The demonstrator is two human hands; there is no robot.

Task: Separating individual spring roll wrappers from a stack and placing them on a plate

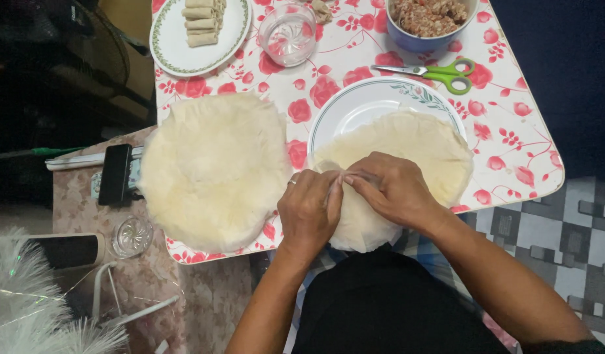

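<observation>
A thin round pale wrapper (414, 141) lies over a white plate (355, 108) with a leafy rim, on a table with a red rose cloth (512, 141). My left hand (309, 210) and my right hand (391, 187) meet over the wrapper's near edge, fingertips pinching and folding it. What the fold covers is hidden by my fingers. A stack of more round wrappers (214, 170) sits just left of my left hand.
At the back stand a blue bowl of minced filling (428, 19), green-handled scissors (437, 71), a glass bowl of water (287, 34) and a plate with several finished rolls (201, 23). A lower side table at left holds a black phone (114, 174) and a small glass (131, 236).
</observation>
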